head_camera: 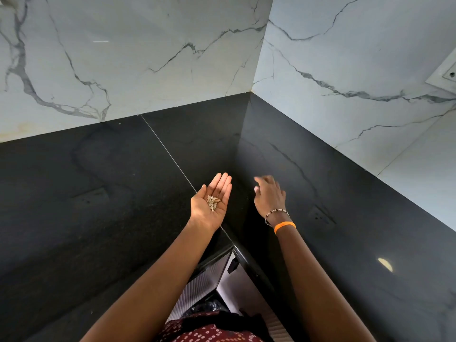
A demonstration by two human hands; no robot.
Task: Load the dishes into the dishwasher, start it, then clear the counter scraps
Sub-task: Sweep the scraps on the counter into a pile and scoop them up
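My left hand [209, 203] is held palm up over the black corner counter [103, 188], cupping a small pile of pale scraps [213, 202]. To its right, my right hand [269, 196] hovers palm down over the counter, fingers spread and slightly blurred, holding nothing that I can see. A few tiny specks lie on the counter near the right hand. The dishwasher and dishes are out of view.
White marble-patterned walls [148, 58] meet in a corner behind the L-shaped counter. A wall socket [446, 75] sits at the far right. Below the counter's inner corner are ribbed cabinet fronts [204, 280] and a dark bag [204, 307].
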